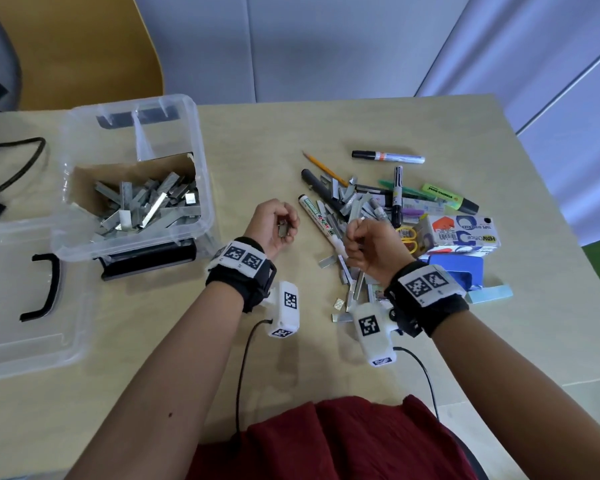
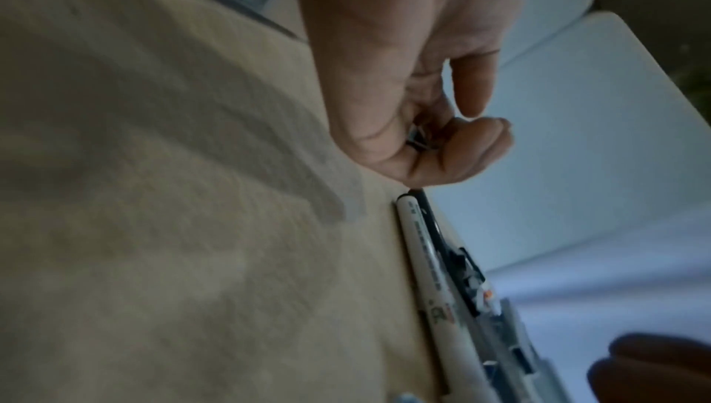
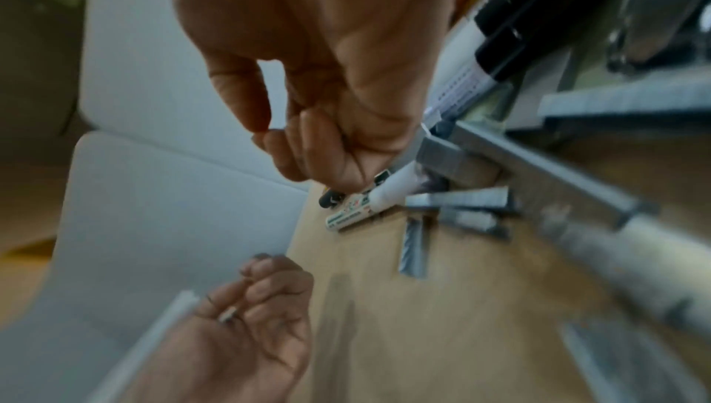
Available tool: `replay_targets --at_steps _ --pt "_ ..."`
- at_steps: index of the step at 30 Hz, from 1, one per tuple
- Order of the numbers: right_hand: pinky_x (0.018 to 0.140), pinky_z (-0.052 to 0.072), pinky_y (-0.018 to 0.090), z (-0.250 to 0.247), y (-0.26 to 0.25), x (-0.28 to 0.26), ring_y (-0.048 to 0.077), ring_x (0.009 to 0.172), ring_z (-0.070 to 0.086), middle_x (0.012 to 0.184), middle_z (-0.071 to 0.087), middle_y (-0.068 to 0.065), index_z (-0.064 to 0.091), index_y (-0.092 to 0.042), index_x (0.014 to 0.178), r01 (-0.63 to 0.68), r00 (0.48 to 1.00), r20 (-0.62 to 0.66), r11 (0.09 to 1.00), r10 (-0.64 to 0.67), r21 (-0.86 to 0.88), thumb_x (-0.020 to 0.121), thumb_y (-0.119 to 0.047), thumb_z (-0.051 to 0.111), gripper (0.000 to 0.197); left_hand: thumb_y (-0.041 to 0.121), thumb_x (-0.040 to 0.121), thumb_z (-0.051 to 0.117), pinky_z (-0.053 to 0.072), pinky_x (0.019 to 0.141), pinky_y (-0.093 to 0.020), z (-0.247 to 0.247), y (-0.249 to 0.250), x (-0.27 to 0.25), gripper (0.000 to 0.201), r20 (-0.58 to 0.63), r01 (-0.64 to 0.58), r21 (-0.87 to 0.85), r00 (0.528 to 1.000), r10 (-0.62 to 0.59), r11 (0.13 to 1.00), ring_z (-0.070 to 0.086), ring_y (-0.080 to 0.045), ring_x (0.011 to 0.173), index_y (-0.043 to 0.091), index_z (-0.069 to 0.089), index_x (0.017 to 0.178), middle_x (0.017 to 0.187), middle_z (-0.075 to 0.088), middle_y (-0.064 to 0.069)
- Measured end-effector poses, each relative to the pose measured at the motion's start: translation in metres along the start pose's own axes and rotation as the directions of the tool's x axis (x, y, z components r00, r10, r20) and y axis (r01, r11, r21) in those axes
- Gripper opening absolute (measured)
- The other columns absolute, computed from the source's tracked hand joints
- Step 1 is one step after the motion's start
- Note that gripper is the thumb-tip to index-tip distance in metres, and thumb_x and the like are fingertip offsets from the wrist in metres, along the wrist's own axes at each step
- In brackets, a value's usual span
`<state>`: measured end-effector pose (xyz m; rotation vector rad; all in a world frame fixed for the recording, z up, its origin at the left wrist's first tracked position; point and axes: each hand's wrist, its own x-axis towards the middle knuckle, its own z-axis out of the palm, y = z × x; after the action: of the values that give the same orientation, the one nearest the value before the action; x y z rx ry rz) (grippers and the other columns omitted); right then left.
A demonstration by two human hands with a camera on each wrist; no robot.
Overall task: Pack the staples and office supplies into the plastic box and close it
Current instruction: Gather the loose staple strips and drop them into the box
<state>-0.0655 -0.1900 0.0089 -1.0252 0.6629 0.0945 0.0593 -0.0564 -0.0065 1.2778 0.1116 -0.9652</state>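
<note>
A red garment (image 1: 329, 441) fills the bottom of the head view, and two bare forearms reach out from it over the pale counter (image 1: 174, 348), each wrist wrapped in a black band with a white camera unit. The left hand (image 1: 273, 225) hovers near the middle of the counter, palm turned up, fingers curled over a small grey stick of staples (image 1: 283, 229); the left wrist view shows the same metal glinting between the curled fingers (image 2: 477, 148) and the palm. The right hand (image 1: 369, 245) hangs just beside it over the near edge of the supply pile (image 1: 388, 216), fingers drawn tight into a fist; a sliver of metal seems to show at the fingertips, but I cannot tell for sure what it pinches. A white marker (image 1: 321, 225) lies between the two hands, its tip end passing under the right hand. Loose staple strips (image 1: 352, 289) lie scattered below that hand. The open plastic box (image 1: 132, 174) stands to the left of the left hand, apart from it, its bottom heaped with staple strips. Its clear lid (image 1: 25, 306) lies flat beside it at the counter's left edge.
</note>
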Motion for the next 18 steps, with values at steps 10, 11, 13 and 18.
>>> replay_targets --at_steps 10,11,13,18 --pt "0.056 0.034 0.024 -0.007 -0.015 0.024 0.013 0.059 0.040 0.064 0.042 -0.001 0.041 -0.014 0.067 -0.054 0.853 -0.258 0.415 -0.454 -0.908 0.086 -0.016 0.052 0.021 0.038 0.093 0.048 0.041 0.071 -0.031 0.029 -0.025 -0.009 0.032 0.269 -0.266 0.952 0.963 -0.002 -0.155 0.056 -0.025 0.083 0.013 0.041 0.113 0.086 0.053 -0.001" --pt "0.060 0.038 0.027 -0.006 -0.016 0.028 0.017 0.065 0.046 0.070 0.047 0.002 0.044 -0.013 0.075 -0.114 0.859 -0.271 0.354 -0.434 -0.928 0.087 -0.022 0.052 0.017 0.037 0.095 0.045 0.043 0.074 -0.033 0.031 -0.028 -0.009 0.035 0.285 -0.278 0.936 0.958 0.004 -0.218 0.058 -0.028 0.091 0.011 0.040 0.118 0.096 0.058 -0.006" --pt "0.067 0.040 0.031 -0.001 -0.019 0.034 0.024 0.080 0.051 0.085 0.051 0.007 0.047 -0.010 0.095 -0.238 0.861 -0.328 0.263 -0.390 -0.935 0.088 -0.033 0.053 0.025 0.030 0.099 0.037 0.043 0.071 -0.034 0.035 -0.033 -0.009 0.033 0.323 -0.299 0.899 0.946 0.026 -0.321 0.059 -0.031 0.096 0.007 0.040 0.122 0.106 0.061 -0.012" --pt "0.067 0.041 0.031 0.005 -0.028 0.043 0.029 0.088 0.058 0.095 0.055 0.011 0.052 -0.005 0.098 -0.336 0.858 -0.338 0.076 -0.388 -0.939 0.092 -0.036 0.049 0.031 0.025 0.100 0.030 0.039 0.066 -0.031 0.032 -0.036 -0.008 0.032 0.254 -0.252 0.963 0.967 0.006 -0.093 0.054 -0.027 0.078 0.003 0.046 0.117 0.088 0.055 -0.011"
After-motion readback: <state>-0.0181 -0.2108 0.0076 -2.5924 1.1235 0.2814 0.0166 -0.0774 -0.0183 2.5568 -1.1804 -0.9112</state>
